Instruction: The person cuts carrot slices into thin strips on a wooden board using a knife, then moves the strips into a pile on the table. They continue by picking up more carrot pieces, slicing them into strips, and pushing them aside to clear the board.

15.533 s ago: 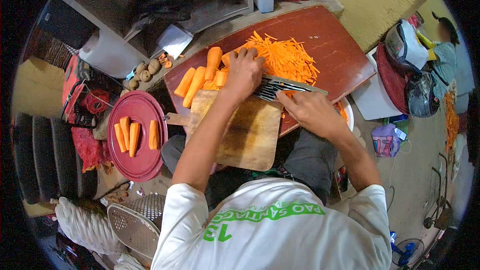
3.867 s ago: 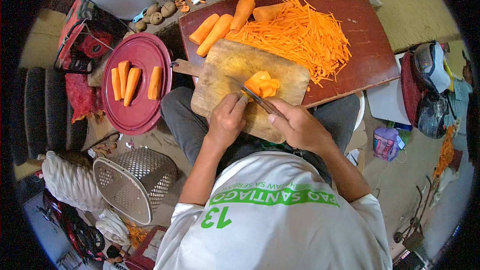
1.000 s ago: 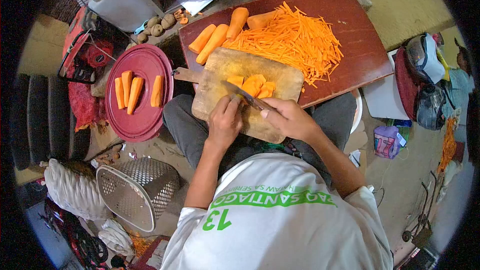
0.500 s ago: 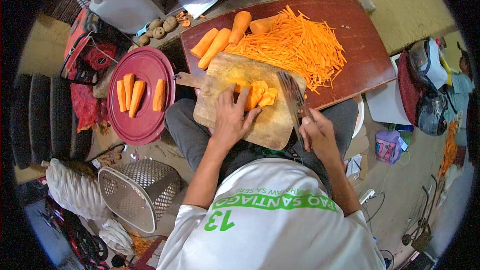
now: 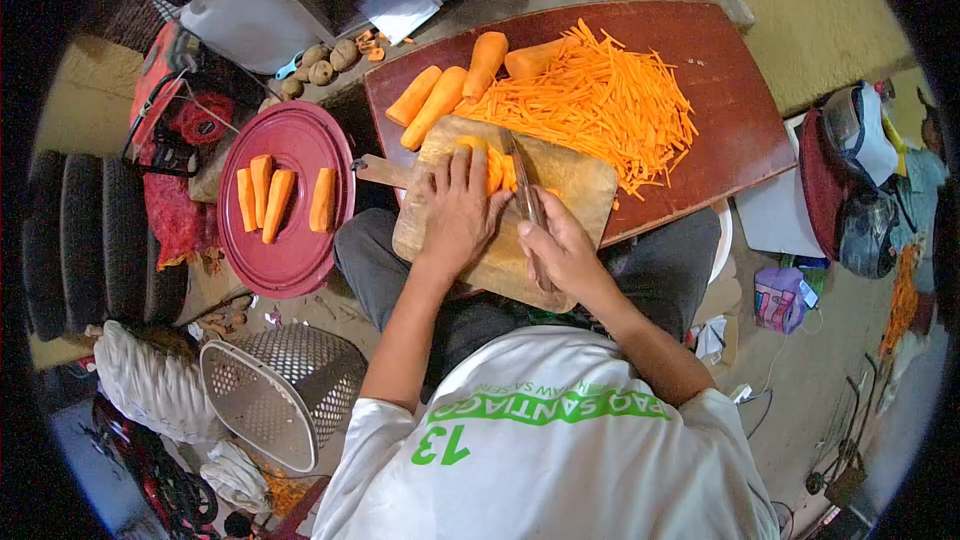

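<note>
My left hand (image 5: 458, 210) presses its bent fingertips onto the carrot slices (image 5: 498, 172), steadying them on the wooden cutting board (image 5: 582, 180). Wrapped round a handle, my right hand (image 5: 565, 250) holds a kitchen knife (image 5: 522, 172), whose blade stands right beside the slices and my left thumb. The fingers partly cover the slices. Beyond the board, a heap of carrot strips (image 5: 620, 105) spreads over the red table (image 5: 725, 105). Several peeled carrots (image 5: 438, 107) lie at the heap's left. The board tilts over my lap, its far edge by the table.
More peeled carrots (image 5: 278, 205) rest on a round red lid (image 5: 300, 275) to the left. A perforated basket (image 5: 330, 365) lies on the floor at lower left. Brown root vegetables (image 5: 320, 70) sit behind the lid. Bags and a white box (image 5: 765, 200) stand at right.
My right hand has brought the knife leftward, from the board's right edge to the carrot slices. My left fingers have shifted further over the slices, which now sit closer together.
</note>
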`<state>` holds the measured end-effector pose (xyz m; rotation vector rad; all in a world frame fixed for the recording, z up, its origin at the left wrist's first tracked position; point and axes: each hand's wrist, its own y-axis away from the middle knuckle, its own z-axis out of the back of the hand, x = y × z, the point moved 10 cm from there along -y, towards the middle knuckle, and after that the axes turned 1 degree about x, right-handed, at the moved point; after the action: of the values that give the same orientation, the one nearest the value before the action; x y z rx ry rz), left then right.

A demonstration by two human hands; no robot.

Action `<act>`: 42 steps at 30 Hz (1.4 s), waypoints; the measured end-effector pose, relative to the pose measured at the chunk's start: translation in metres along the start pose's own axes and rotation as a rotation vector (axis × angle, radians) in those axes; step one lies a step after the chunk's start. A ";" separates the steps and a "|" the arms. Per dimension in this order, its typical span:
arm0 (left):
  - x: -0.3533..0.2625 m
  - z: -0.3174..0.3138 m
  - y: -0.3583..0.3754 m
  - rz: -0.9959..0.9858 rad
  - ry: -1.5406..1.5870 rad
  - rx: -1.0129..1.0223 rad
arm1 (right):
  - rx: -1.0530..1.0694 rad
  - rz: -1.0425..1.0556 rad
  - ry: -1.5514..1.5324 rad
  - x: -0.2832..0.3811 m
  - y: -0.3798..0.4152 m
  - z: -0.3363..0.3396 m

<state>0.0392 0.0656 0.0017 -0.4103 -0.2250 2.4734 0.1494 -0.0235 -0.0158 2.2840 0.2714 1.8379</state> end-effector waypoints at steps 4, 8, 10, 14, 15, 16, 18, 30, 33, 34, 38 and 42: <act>0.020 0.002 -0.025 0.009 -0.042 -0.018 | 0.077 -0.013 0.059 0.009 -0.033 0.002; 0.029 0.008 -0.036 0.032 -0.025 -0.015 | -0.017 -0.049 0.066 0.041 -0.023 0.026; 0.031 0.011 -0.034 0.032 0.055 -0.050 | -0.069 0.010 0.054 0.044 -0.007 0.045; 0.012 0.030 -0.020 0.004 0.020 -0.161 | -0.110 0.002 0.061 0.039 0.032 0.083; 0.001 0.033 -0.015 -0.022 0.027 -0.173 | -0.129 -0.037 0.057 0.033 0.044 0.088; -0.009 0.034 -0.011 -0.049 0.033 -0.185 | -0.143 -0.043 0.050 0.034 0.055 0.088; -0.029 0.024 -0.004 -0.115 0.121 -0.097 | -0.163 -0.067 0.010 0.032 0.074 0.085; -0.058 0.013 -0.028 -0.216 0.211 0.037 | -0.159 -0.064 -0.197 0.007 0.080 0.084; -0.065 0.011 -0.021 -0.251 0.305 0.017 | -0.130 -0.020 -0.234 0.007 0.077 0.082; -0.067 0.010 -0.018 -0.255 0.327 0.005 | -0.124 -0.016 -0.235 0.008 0.077 0.080; -0.072 0.000 -0.008 -0.252 0.364 -0.029 | -0.108 -0.009 -0.197 0.006 0.076 0.073; -0.072 0.007 -0.010 -0.303 0.263 -0.079 | -0.115 -0.005 -0.238 0.015 0.078 0.072</act>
<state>0.0972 0.0296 0.0279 -0.6772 -0.2557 2.0945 0.2249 -0.0970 0.0037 2.3875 0.1310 1.5165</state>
